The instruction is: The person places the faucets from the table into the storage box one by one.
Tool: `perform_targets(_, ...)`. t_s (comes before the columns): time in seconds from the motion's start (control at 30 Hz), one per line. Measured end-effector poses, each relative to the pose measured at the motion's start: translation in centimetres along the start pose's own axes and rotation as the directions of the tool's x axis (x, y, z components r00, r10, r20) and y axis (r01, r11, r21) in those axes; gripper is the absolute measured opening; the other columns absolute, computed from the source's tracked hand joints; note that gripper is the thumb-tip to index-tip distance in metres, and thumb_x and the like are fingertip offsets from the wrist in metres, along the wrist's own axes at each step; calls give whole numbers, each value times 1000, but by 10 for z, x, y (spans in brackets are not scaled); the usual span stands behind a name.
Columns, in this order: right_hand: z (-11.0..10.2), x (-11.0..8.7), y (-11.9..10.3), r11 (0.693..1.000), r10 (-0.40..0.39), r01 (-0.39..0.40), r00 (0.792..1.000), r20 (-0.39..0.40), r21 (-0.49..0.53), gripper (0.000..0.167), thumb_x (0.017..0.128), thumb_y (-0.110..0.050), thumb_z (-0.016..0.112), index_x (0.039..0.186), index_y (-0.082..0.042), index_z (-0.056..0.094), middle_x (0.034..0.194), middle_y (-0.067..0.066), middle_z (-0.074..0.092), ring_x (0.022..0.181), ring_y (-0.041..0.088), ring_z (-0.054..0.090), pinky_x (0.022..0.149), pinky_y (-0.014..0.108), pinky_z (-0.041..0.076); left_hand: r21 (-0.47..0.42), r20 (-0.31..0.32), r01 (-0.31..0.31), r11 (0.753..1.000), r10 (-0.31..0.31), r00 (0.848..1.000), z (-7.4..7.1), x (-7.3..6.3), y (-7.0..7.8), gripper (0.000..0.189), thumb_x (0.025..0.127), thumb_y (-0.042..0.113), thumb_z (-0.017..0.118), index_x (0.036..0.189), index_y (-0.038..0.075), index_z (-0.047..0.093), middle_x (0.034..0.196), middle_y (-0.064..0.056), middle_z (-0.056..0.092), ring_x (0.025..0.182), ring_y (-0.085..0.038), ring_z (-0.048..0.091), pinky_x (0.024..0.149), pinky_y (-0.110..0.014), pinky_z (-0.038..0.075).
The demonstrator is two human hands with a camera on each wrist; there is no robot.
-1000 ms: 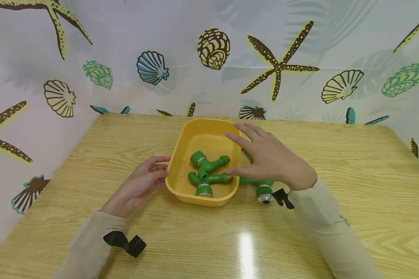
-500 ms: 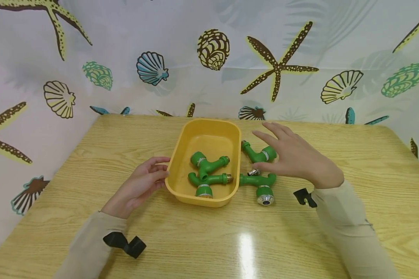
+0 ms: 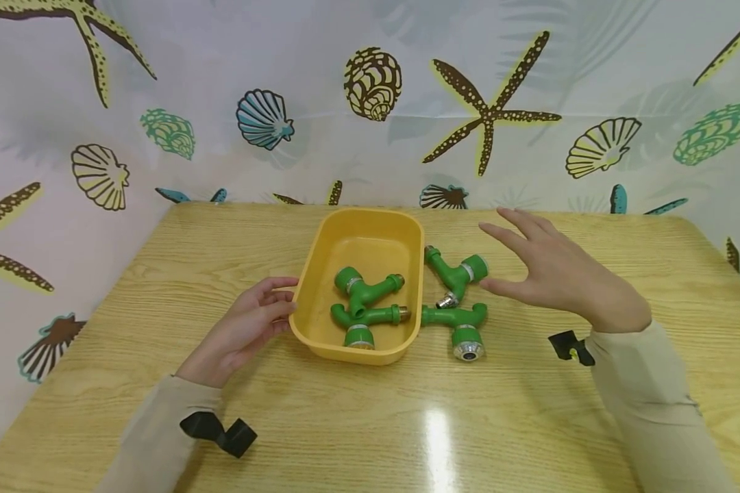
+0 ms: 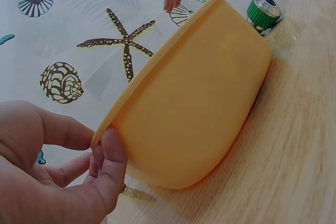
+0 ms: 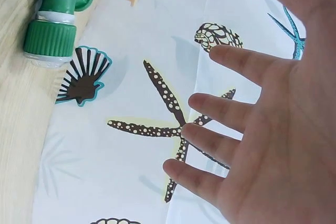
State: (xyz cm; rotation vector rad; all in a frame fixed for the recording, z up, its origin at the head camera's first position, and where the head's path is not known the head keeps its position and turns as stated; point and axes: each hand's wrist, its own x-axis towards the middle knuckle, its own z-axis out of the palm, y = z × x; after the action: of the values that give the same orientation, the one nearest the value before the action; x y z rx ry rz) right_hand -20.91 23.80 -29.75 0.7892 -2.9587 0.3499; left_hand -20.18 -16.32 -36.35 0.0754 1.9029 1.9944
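The yellow tub [image 3: 348,354] stands on the tabletop [image 3: 321,424], green taps [image 3: 359,294] inside, loose taps [image 3: 455,276] just to its right. The left hand's [image 3: 247,323] fingers pinch its rim; a light grip should suffice. The right hand's [image 3: 558,277] fingers, spread wide, hold nothing.

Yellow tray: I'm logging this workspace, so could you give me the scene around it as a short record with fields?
Container: yellow tray on wooden table
Inside: two green taps, back tray tap and front tray tap
Right of tray: two more, back table tap and front table tap
Left hand: holds the tray's left rim
Right hand: fingers spread, holding nothing, right of the taps
Backdrop: pale, printed with shells and starfish
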Motion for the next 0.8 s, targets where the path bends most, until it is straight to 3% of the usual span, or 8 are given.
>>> perform_targets(0.43,-13,-30,24,998,53,-52,998,-31,17,82,83,-35,75,148,-5,35,152,26,20,135,51,21,96,69,26,-3,1,4,1000,-4,1000,1,1,0,46,97,-2,47,140,-7,30,108,-12,49,88,-15,56,74,-25,50)
perform_targets(0.8,-15,-26,21,999,22,-20,998,-53,48,81,80,-27,79,147,-5,38,152,25,22,136,48,21,99,67,25,9,-9,16,1000,-16,1000,0,1,0,45,97,-2,47,140,-7,30,110,-13,50,89,-16,57,74,-25,50)
